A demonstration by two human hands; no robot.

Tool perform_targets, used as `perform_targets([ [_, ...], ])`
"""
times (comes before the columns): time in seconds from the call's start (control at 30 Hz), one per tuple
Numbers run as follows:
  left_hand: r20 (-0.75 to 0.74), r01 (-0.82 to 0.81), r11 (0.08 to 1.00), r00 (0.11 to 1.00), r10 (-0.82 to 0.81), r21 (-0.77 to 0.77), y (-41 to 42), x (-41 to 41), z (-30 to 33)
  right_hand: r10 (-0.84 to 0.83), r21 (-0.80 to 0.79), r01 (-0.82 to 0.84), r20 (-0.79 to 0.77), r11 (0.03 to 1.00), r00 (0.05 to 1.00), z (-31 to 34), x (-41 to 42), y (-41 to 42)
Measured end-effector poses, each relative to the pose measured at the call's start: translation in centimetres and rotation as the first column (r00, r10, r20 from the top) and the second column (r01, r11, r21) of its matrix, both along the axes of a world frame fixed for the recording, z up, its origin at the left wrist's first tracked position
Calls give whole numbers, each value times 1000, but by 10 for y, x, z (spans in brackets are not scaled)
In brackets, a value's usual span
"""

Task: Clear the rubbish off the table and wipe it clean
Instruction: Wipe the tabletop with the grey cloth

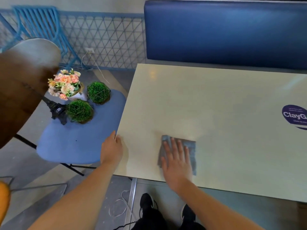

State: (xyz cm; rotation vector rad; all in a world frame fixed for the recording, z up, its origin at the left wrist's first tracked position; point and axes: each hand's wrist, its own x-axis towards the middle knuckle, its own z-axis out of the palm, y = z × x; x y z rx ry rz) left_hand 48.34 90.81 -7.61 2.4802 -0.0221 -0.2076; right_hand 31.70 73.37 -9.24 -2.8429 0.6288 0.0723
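A cream table (207,105) fills the right of the view. A grey folded cloth (191,151) lies flat on it near the front edge. My right hand (177,161) presses on the cloth with straight, spread fingers. My left hand (111,149) grips the table's left edge, thumb on top and fingers curled under the rim. No rubbish shows on the tabletop.
A round purple sticker (294,116) sits at the table's right. A blue chair (79,135) to the left carries a flower pot (66,85), two green grass balls (98,92) and a small black tower model (57,110). A blue bench (224,30) backs the table.
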Motion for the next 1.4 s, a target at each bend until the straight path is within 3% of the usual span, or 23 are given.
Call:
perform_targets([
  [0.2, -128, -67, 997, 990, 63, -26, 3, 23, 8, 268, 87, -265, -29, 960, 963, 0, 75, 98],
  [0.33, -117, 15, 997, 993, -24, -78, 2, 40, 6, 400, 104, -400, 27, 911, 916, 1, 92, 88],
  [0.4, -51, 67, 996, 996, -70, -63, -2, 47, 3, 268, 87, -275, 80, 957, 960, -1, 87, 56],
  [0.5, -16, 106, 990, 994, -108, -96, -11, 56, 3, 4, 98, -8, 40, 995, 999, -5, 64, -8],
  [0.63, -70, 66, 994, 995, -72, -86, -21, 65, 12, -239, 37, 240, -31, 970, 971, 1, 37, -76],
  [0.77, -102, 66, 995, 992, -74, -80, -18, 72, 12, -446, 54, 447, -38, 893, 894, 4, 59, -64],
  [0.83, -125, 62, 997, 990, -68, -50, -15, 73, 11, -373, 75, 372, 4, 925, 928, 3, 87, -33],
  [0.93, -129, 90, 996, 988, -90, -6, -13, 76, 10, -124, 90, 122, 16, 988, 992, 2, 128, 29],
  [1.03, -137, 100, 995, 985, -101, -16, -11, 81, 9, 115, 73, -113, -22, 991, 993, 2, 152, 77],
  [1.13, -159, 106, 994, 981, -108, -20, -11, 87, 8, 184, 66, -184, 17, 981, 983, -1, 155, 72],
  [1.2, -163, 105, 993, 980, -112, -54, -14, 90, 6, 126, 83, -126, -3, 989, 992, -4, 148, 40],
  [1.4, -101, 129, 987, 985, -139, -101, -47, 101, 7, -334, 31, 335, -27, 942, 942, -4, 84, -94],
])
